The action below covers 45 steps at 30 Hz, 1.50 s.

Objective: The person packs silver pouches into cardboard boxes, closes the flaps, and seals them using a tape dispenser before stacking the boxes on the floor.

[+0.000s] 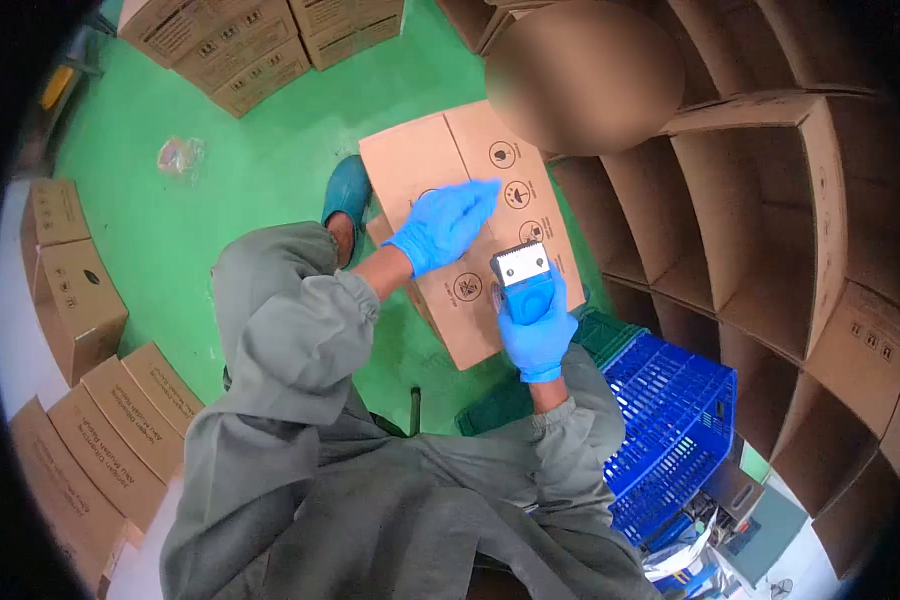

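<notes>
A closed brown cardboard carton (480, 330) printed with handling symbols sits between my legs, with a seam across its top. My left hand (445, 228), in a blue glove, lies flat over the carton top with its fingers stretched out and held together. It holds nothing that I can see. In my right hand (538, 340), also blue-gloved, is a blue tape dispenser (525, 285) with a pale toothed blade plate and two screws, pointing up over the carton's near right part. My fingers wrap round its body. The tape roll is hidden.
Open cardboard compartments (760, 230) are stacked along the right. A blue plastic crate (670, 400) stands beside my right leg. Closed cartons (80, 300) line the left, and more cartons (260, 60) stand at the back. Clear plastic wrap (180, 155) lies on the green floor (270, 140).
</notes>
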Tool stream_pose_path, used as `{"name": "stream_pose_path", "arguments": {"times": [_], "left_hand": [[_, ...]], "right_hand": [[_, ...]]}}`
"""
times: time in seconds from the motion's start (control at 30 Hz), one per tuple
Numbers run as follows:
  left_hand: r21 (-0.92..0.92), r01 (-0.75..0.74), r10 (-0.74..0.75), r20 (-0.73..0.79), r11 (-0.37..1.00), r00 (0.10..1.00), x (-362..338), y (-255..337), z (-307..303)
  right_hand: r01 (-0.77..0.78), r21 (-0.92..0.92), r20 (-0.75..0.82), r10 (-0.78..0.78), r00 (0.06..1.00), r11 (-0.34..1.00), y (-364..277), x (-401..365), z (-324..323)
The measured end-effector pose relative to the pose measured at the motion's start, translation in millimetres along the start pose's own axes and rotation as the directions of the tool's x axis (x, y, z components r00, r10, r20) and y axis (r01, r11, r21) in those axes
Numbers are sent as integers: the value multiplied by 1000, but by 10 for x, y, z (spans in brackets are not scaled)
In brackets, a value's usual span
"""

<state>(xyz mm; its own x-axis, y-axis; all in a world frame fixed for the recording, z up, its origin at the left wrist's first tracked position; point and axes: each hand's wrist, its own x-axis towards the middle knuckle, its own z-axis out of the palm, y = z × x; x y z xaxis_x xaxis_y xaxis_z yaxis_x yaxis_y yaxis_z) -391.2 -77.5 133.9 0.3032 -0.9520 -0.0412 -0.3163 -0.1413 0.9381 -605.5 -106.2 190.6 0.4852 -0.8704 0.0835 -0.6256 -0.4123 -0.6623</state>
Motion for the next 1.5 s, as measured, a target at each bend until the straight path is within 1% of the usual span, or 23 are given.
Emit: {"name": "stream_pose_path", "arguments": {"times": [0.1,0.2,0.27,0.3,0.33,0.4,0.43,0.47,0.53,0.57,0.6,0.63,0.7,0.8,0.87,0.93,1.03,1.17,1.23,1.3,1.37,1.43,1.5], "left_hand": [[-26,221,-214,165,975,963,-86,792,-192],[236,37,-108,296,971,949,-193,1301,-277],[194,119,-164,236,974,958,-36,1022,-179],[-250,402,-333,276,881,902,88,760,-107],[-615,581,-439,386,533,811,200,516,-36],[-568,592,-429,408,571,806,337,274,-45],[-284,450,-370,293,847,882,428,235,-94],[65,252,-261,217,965,941,530,173,-139],[469,-115,38,171,876,985,868,-69,-491],[311,286,-313,42,906,949,1003,170,-852],[464,190,-191,-45,865,981,1169,118,-1211],[210,291,-265,-143,933,953,1374,-113,-1522],[268,255,-174,-291,929,941,1736,-486,-1790],[508,330,-277,-178,796,944,1951,-1036,-1625],[539,326,-424,65,776,903,1911,-1654,-1277],[257,396,-463,303,882,833,1658,-2097,-871],[182,496,-511,522,849,683,1616,-2721,-878],[530,423,-675,509,735,534,1612,-1803,-1112],[542,448,-689,410,711,598,1772,-1800,-1123],[394,532,-592,39,749,805,1698,-1119,-994],[497,331,-272,-190,802,943,1499,-525,-595],[867,57,134,-141,496,981,1087,-156,-57],[872,15,164,-108,488,981,764,-25,403]], "right_hand": [[32,-7,26,-32,999,999,8,-7,3],[25,-35,22,-24,999,999,-137,47,-23],[-19,-142,58,27,998,990,-235,93,-33],[-9,-132,53,16,998,991,-270,108,-32],[-21,-113,86,31,996,993,-292,127,-31],[-30,-93,116,41,992,995,-372,236,-24],[-59,-164,151,84,985,985,-450,308,-21],[-87,-237,184,133,974,967,-514,370,-12],[-96,-237,197,145,970,967,-585,505,69],[-98,-233,205,147,968,968,-616,593,121],[-100,-228,202,148,968,969,-645,681,177],[-84,-185,222,124,967,979,-673,754,238],[-59,-175,302,111,947,983,-766,1045,363],[-67,-343,425,218,878,937,-960,1492,550],[-62,-313,455,207,866,948,-948,1578,558],[-74,-283,488,210,847,956,-841,1555,606],[-41,-208,431,129,893,977,-787,1569,663],[-61,-249,524,188,831,967,-918,1745,568],[-74,-275,576,226,786,958,-930,1791,457],[-44,-296,590,219,777,954,-826,1655,418],[-62,-323,587,251,770,944,-704,1330,143],[-53,-358,587,269,764,932,-398,891,-197],[-72,-375,552,285,784,924,-107,370,-563]]}}
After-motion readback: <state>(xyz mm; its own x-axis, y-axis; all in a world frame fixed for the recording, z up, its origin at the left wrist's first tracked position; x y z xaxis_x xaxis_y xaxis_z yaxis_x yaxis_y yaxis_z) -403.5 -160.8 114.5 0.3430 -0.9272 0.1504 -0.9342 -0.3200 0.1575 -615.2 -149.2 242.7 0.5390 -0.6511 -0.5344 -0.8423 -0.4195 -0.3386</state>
